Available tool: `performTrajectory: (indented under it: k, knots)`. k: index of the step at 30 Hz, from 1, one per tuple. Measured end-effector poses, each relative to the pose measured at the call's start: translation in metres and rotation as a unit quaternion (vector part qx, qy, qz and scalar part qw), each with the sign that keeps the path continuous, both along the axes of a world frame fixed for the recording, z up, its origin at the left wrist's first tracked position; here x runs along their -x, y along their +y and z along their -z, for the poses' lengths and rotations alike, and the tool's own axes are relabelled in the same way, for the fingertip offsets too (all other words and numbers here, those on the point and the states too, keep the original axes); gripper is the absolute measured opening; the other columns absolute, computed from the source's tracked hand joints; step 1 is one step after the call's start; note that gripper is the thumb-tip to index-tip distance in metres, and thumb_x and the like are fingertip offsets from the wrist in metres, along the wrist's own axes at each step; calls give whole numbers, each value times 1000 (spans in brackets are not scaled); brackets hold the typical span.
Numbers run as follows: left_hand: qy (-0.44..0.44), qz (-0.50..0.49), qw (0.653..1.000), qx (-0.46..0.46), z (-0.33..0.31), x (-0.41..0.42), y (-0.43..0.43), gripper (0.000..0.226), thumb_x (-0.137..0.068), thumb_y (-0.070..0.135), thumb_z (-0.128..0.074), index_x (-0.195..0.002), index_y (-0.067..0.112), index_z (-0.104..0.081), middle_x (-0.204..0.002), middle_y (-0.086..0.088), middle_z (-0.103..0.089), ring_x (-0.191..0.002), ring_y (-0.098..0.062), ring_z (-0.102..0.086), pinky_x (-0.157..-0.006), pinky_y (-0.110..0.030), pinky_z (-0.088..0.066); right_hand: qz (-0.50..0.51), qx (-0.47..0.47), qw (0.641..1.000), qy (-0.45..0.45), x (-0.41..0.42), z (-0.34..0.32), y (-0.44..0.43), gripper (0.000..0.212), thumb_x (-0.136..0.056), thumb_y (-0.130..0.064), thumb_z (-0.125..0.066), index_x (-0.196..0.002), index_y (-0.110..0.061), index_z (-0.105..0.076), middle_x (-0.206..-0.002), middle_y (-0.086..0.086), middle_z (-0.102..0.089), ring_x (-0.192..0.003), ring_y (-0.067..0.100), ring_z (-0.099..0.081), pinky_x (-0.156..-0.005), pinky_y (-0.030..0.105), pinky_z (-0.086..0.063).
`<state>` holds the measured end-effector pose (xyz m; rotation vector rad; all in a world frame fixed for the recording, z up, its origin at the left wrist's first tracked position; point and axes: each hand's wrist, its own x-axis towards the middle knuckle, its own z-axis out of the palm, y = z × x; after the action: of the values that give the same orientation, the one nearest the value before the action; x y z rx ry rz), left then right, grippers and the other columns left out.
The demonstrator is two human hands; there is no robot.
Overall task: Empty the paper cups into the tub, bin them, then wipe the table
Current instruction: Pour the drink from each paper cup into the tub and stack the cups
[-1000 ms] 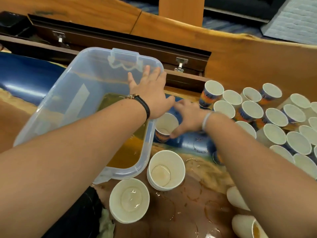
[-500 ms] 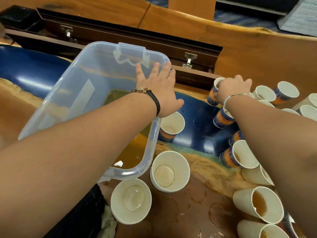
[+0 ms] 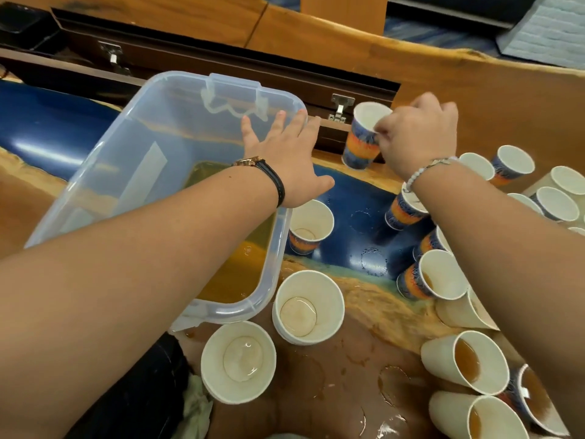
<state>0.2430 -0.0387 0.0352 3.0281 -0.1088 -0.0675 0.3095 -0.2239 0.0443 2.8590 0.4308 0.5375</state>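
Your left hand (image 3: 285,163) lies flat, fingers spread, on the far rim of the clear plastic tub (image 3: 107,172) holding amber liquid. Your right hand (image 3: 418,134) pinches the rim of a blue-and-orange patterned paper cup (image 3: 361,147), white inside, just right of the tub at the far edge of the glossy blue-and-brown table (image 3: 348,201). Its long axis is near upright, mouth up and leaning slightly right. Half a second ago it sat lower among the other cups; your left hand has stayed put.
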Motion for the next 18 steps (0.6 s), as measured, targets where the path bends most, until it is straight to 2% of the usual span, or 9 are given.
performTrajectory:
  k: [3,5,8,10,11,12,14,16,18]
  knots:
    - [-25,-20,994,103,-7,5,4,88,-83,61,-56,-151,30,-9,-161,5,-9,-148,-19,-7,-111,-63,1,-50,-20,998,-36,18,-51,20,27,-97,-29,-47,-111,-19,-68,-104,8,-65,-105,35,-45,-84,44,-33]
    - [-60,-50,977,200,-18,12,9,94,-80,57,-65,-151,29,-11,-159,7,-14,-145,-17,-17,-115,-60,-3,-92,-31,994,-57,33,-80,33,29,-98,-30,-46,-117,-17,-64,-111,10,-63,-109,36,-43,-88,46,-33]
    - [-110,-67,911,391,-37,18,23,109,-64,54,-79,-149,29,-16,-153,5,-29,-138,-17,-31,-114,-52,-25,-165,-57,982,-72,55,-107,55,29,-98,-31,-47,-117,-17,-64,-115,7,-62,-113,33,-45,-92,47,-33]
    - [-127,-53,862,488,-48,22,35,106,-59,46,-85,-144,24,-25,-138,5,-45,-126,-12,-45,-102,-35,-45,-205,-66,975,-61,69,-116,71,28,-97,-33,-47,-115,-20,-64,-116,3,-62,-114,30,-46,-92,45,-34]
    - [-130,-51,847,513,-52,25,41,97,-61,38,-87,-139,22,-30,-129,7,-50,-119,-9,-50,-93,-25,-51,-215,-68,973,-48,74,-119,78,28,-96,-33,-47,-116,-22,-64,-116,0,-62,-115,29,-45,-91,43,-34]
    - [-136,-52,837,527,-55,29,47,89,-63,31,-87,-133,23,-34,-121,8,-52,-112,-7,-53,-85,-21,-53,-223,-75,971,-30,79,-118,84,28,-96,-34,-48,-116,-24,-64,-116,-2,-61,-114,27,-44,-91,42,-33]
    - [-136,-57,824,546,-55,36,59,78,-64,21,-86,-125,26,-37,-112,9,-54,-105,-10,-58,-76,-28,-58,-235,-121,964,7,85,-110,94,26,-94,-37,-51,-114,-28,-65,-116,-7,-60,-113,25,-44,-91,41,-36]
    - [-122,-80,838,525,-49,46,74,72,-65,18,-84,-119,31,-37,-107,11,-55,-101,-11,-59,-74,-32,-59,-224,-213,950,42,83,-92,101,31,-91,-42,-53,-117,-30,-63,-119,-9,-59,-114,20,-46,-95,42,-39]
    - [-90,-97,868,478,-39,55,92,74,-65,15,-84,-121,28,-39,-105,9,-55,-97,-11,-60,-74,-30,-58,-159,-282,941,104,77,-65,107,39,-92,-42,-51,-125,-23,-59,-127,-4,-57,-120,22,-47,-100,43,-39]
